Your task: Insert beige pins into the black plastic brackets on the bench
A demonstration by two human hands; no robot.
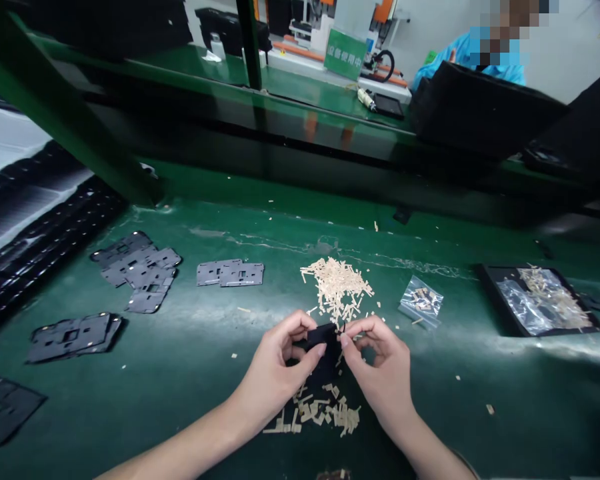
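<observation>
My left hand (293, 353) pinches a small black plastic plate (323, 333) between thumb and fingers, above the green table. At the plate's right edge, my right hand (375, 347) has its thumb and forefinger pressed together; whatever lies between them is too small to name. Just beyond my hands lies a heap of small beige strips (337, 287). Nearer to me, under the plate, are scattered flat beige pieces (325, 412). Part of the plate is hidden by my fingers.
To the left lie overlapping black plates (145, 270), a pair of plates (230, 273), another stack (75, 335) and one plate (7, 410). A clear bag (421, 301) and a black tray (500, 303) stand right. Behind a dark ledge (300, 147), a person (445, 63) in blue is visible.
</observation>
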